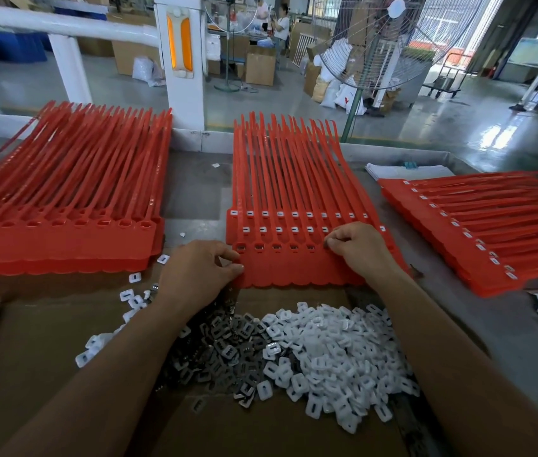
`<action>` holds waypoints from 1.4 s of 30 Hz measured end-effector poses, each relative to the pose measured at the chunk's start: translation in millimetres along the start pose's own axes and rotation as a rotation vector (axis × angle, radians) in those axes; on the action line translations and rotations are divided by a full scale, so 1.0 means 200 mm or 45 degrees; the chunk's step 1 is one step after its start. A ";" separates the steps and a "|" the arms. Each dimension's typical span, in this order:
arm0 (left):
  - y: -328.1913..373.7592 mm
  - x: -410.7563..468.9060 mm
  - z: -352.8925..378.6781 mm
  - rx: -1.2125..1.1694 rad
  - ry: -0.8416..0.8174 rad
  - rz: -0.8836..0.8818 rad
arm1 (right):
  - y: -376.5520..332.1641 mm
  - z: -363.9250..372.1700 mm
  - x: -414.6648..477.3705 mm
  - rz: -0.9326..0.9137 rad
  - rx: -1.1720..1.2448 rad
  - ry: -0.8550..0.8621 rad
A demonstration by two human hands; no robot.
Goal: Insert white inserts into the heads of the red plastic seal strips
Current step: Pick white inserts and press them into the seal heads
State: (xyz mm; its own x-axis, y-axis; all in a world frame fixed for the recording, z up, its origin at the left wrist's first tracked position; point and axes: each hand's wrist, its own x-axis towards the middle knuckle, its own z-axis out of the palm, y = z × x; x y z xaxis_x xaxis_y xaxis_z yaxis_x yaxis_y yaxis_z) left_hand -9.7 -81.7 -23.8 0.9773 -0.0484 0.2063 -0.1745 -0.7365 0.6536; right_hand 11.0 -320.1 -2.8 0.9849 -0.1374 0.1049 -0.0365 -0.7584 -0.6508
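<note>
middle stack of red seal strips (294,268) lies flat on the table (191,189), heads near, tails far. far two rows of heads carry white inserts; the near row's open heads show dark. left hand (200,270) pinches the stack's near-left corner, thumb on top. right hand (356,247) is curled narrow, fingertips down on a near-row head right of centre; cannot tell if an insert is under them. loose white inserts (336,354) heaped on cardboard (46,357) near the person, grey metal pieces (224,338) heaped just left, touching. left stack (56,245) has empty heads. right stack (491,239) has white in its heads.
</note>
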 end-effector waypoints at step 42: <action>0.00 0.01 0.00 -0.004 -0.003 -0.019 | -0.43 0.10 -0.40 -0.679 -0.317 -0.757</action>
State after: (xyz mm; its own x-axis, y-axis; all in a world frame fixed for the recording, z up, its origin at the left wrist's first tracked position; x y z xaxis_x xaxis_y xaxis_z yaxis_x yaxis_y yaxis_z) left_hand -7.3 -81.4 -24.1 0.9800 -0.0393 0.1951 -0.1606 -0.7350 0.6588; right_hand -60.9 -232.5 29.8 0.8029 0.5862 -0.1078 0.4925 -0.7544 -0.4339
